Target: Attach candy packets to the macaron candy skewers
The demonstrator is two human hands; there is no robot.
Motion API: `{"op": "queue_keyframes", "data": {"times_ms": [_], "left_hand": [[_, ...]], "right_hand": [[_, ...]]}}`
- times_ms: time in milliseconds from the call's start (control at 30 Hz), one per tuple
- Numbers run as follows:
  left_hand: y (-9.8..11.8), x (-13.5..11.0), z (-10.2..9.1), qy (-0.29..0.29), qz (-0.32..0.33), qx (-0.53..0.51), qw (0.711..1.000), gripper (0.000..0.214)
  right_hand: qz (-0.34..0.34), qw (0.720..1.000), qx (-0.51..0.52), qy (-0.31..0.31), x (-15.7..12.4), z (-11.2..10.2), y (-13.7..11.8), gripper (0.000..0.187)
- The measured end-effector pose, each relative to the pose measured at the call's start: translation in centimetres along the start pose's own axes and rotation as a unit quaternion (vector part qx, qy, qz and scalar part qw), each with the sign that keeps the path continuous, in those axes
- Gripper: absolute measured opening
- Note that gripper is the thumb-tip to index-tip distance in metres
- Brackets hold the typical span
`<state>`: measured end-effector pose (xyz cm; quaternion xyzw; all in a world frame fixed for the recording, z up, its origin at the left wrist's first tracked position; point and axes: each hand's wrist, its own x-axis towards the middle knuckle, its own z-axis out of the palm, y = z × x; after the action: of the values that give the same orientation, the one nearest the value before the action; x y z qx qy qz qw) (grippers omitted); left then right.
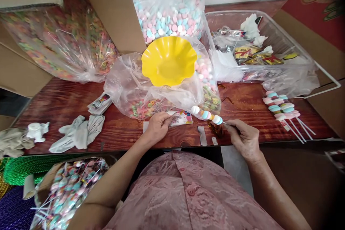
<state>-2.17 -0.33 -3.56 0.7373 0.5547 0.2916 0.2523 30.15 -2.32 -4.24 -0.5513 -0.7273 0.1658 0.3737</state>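
Observation:
My right hand [244,137] is closed round a thin stick that carries a row of pastel candy beads, a candy skewer [207,114], pointing left over the wooden table [67,104]. My left hand [157,125] rests curled at the table's front edge, fingertips pinched on a small printed wrapper [182,118] lying flat. Just beyond both hands lies an open clear plastic bag [129,86] of small coloured ring candies, with a yellow wavy-rimmed bowl [169,61] sitting on it.
Finished candy skewers [281,107] lie at the right. A clear bin [272,36] holds packets and white gloves. Big bags of pastel candies [169,16] and coloured rings [67,43] stand behind. Grey gloves [78,133] lie left; wrapped skewers [67,187] fill a box below.

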Motion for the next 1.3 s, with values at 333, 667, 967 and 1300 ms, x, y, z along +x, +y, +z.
{"op": "queue_keyframes", "data": {"times_ms": [333, 667, 967, 1300], "left_hand": [[-0.1, -0.4, 0.9, -0.047, 0.11, 0.248, 0.961, 0.026], [0.8, -0.4, -0.7, -0.068, 0.013, 0.083, 0.994, 0.03], [-0.5, 0.6, 0.2, 0.175, 0.086, 0.022, 0.981, 0.023], [-1.4, -0.8, 0.9, 0.058, 0.15, 0.123, 0.979, 0.023]], "right_hand": [[-0.007, 1.0, -0.001, 0.011, -0.2, -0.5, 0.0, 0.013], [-0.057, 0.998, 0.02, 0.03, -0.1, 0.3, 0.0, 0.006], [-0.072, 0.995, 0.031, 0.059, -0.5, -0.2, 0.0, 0.006], [-0.074, 0.994, 0.039, 0.067, -0.4, 0.3, 0.2, 0.006]]}}
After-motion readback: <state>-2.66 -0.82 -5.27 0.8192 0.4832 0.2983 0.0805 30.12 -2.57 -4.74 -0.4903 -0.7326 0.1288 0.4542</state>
